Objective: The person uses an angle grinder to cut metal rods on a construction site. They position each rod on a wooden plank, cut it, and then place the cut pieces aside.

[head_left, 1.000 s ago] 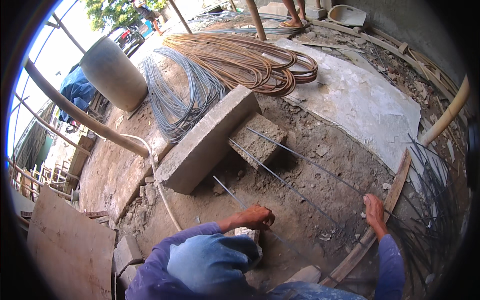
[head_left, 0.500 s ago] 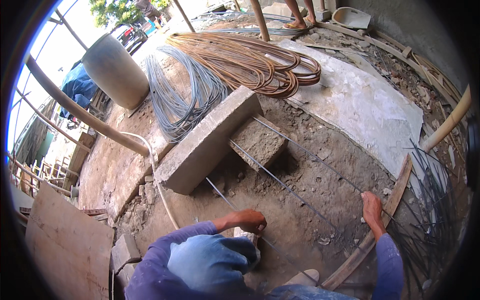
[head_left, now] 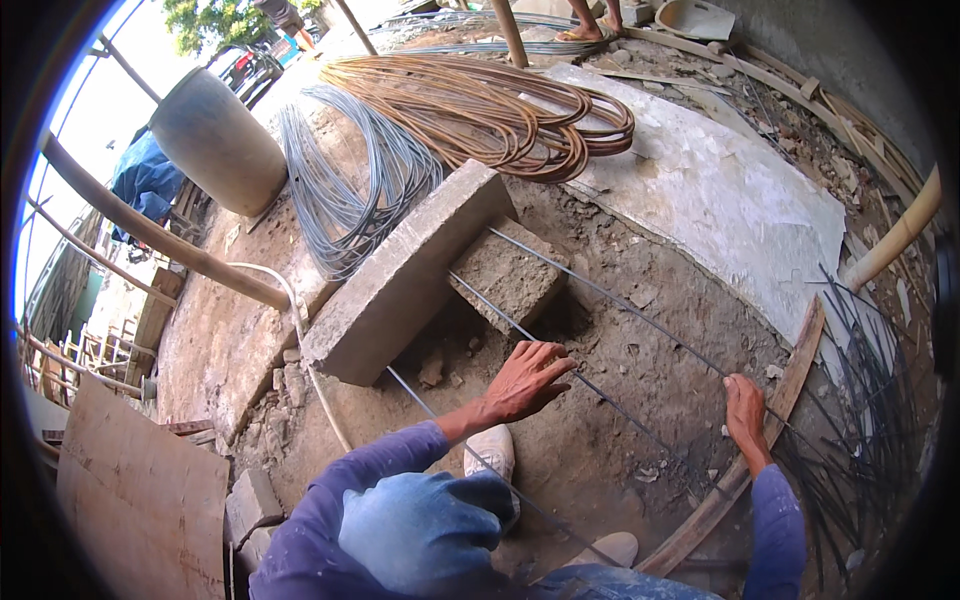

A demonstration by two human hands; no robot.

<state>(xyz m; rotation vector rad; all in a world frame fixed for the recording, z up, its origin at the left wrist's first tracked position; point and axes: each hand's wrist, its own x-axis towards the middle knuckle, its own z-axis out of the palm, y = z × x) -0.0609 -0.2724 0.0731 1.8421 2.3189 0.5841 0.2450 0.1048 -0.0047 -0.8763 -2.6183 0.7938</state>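
Three thin steel rods run from under a long concrete beam toward me. My right hand (head_left: 745, 412) is closed around the far steel rod (head_left: 640, 313), near the curved wooden plank. My left hand (head_left: 528, 378) is over the middle steel rod (head_left: 612, 400), its fingers stretched forward and slightly apart; whether they touch the rod I cannot tell. Below my left wrist passes the near steel rod (head_left: 430, 412). The concrete beam (head_left: 400, 285) lies slantwise, a rough concrete block (head_left: 512, 275) against its right side.
Beyond the beam lie coils of grey wire (head_left: 365, 190) and rusty bars (head_left: 480, 100). A large drum (head_left: 225, 145) stands left. The wooden plank (head_left: 745, 470) and dark loose rods (head_left: 850, 430) are at my right. A bamboo pole (head_left: 165, 225) crosses the left. Another person's feet (head_left: 590, 30) show far off.
My left hand has left the near rod and moved forward and right to the middle rod, its fingers opening out. My right hand keeps its grip on the far rod. The view has shifted slightly.
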